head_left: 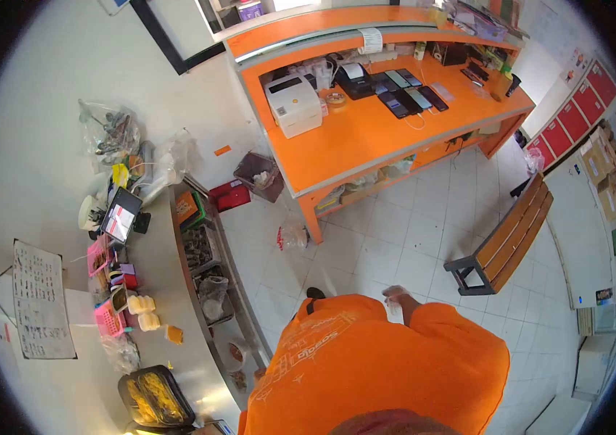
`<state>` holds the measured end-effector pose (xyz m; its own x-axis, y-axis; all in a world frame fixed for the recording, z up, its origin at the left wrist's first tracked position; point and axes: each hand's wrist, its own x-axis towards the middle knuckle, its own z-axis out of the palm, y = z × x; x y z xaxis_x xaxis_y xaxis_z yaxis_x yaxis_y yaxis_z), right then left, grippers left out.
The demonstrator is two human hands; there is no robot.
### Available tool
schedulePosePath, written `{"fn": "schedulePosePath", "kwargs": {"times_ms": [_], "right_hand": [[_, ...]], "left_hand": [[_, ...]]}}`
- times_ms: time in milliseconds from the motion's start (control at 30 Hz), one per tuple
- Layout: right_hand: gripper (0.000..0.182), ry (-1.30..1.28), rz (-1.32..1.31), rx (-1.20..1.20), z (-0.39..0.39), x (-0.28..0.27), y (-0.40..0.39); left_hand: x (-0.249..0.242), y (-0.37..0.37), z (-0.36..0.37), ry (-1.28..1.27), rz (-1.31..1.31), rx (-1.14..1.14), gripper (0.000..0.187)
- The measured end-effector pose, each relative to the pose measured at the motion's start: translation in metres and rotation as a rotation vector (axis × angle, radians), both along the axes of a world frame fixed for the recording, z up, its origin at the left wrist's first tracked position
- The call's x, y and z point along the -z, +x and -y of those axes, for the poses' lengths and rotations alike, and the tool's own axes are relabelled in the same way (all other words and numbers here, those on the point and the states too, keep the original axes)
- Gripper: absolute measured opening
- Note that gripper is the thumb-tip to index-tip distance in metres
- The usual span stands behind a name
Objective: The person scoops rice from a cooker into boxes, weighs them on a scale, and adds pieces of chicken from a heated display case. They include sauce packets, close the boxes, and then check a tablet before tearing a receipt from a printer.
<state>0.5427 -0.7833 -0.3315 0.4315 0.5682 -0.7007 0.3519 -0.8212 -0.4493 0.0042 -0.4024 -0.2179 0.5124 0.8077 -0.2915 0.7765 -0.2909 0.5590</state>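
Orange cloth shirt (373,362), right hand (396,293); square pale tiles (366,250) below

- Looks like a small food shop
- 1 o'clock: orange service counter (351,148) with receipt printer (355,80) and phones (399,103)
- 8 o'clock: steel worktop (170,290)
- 7 o'clock: tray of yellow food (154,399)

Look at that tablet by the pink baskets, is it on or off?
On. The screen of the tablet is lit, showing bright white and red.
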Motion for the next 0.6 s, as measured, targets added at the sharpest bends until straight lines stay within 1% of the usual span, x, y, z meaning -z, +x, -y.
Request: {"fn": "schedulePosePath", "kwargs": {"times_ms": [33,67,100,167,233,267,300,333,367,400,433,467,533,600], "right_hand": [[0.025,-0.035,0.021,-0.07,-0.015,-0.007,0.013],[0.025,-0.079,0.134,-0.297,-0.035,0.002,0.031],[0.026,-0.121,0.248,-0.527,-0.055,0.005,0.051],[0.029,-0.137,0.427,-0.74,-0.103,-0.031,0.08],[0.027,0.223,0.563,-0.649,-0.138,0.045,0.113],[0.026,0.116,0.507,-0.651,-0.172,0.044,0.118],[0.025,0.007,0.455,-0.654,-0.207,0.041,0.122],[0.024,0.062,0.394,-0.611,-0.229,-0.012,0.109],[0.023,0.116,0.331,-0.569,-0.254,-0.091,0.09],[0.023,0.208,0.473,-0.572,-0.271,-0.054,0.078],[0.023,0.292,0.621,-0.566,-0.286,-0.008,0.068],[0.022,0.283,0.606,-0.657,-0.292,-0.018,0.049],[0.021,0.266,0.575,-0.838,-0.31,-0.061,-0.003],[0.019,0.394,0.127,-0.374,-0.304,0.004,-0.048]], "left_hand": [[0.006,-0.015,0.005,0.046,0.102,-0.187,0.023],[0.0,-0.027,0.01,0.116,0.193,-0.311,0.019],[-0.014,-0.036,0.014,0.198,0.269,-0.4,0.017],[-0.053,-0.061,0.024,0.365,0.359,-0.536,0.013],[-0.097,-0.096,0.029,0.42,0.222,-0.64,0.016],[-0.13,-0.113,0.033,0.408,0.134,-0.662,0.017],[-0.178,-0.117,0.039,0.393,0.046,-0.681,0.018],[-0.175,-0.181,0.026,0.472,0.112,-0.585,0.019],[-0.171,-0.243,0.014,0.546,0.174,-0.484,0.023],[-0.201,-0.248,0.014,0.625,0.099,-0.523,0.024],[-0.217,-0.245,0.008,0.707,0.031,-0.594,0.025],[-0.245,-0.235,0.003,0.791,-0.011,-0.654,0.026],[-0.291,-0.241,-0.009,0.966,-0.065,-0.712,0.027],[-0.329,-0.256,-0.028,1.144,-0.095,-0.737,0.029]]}}
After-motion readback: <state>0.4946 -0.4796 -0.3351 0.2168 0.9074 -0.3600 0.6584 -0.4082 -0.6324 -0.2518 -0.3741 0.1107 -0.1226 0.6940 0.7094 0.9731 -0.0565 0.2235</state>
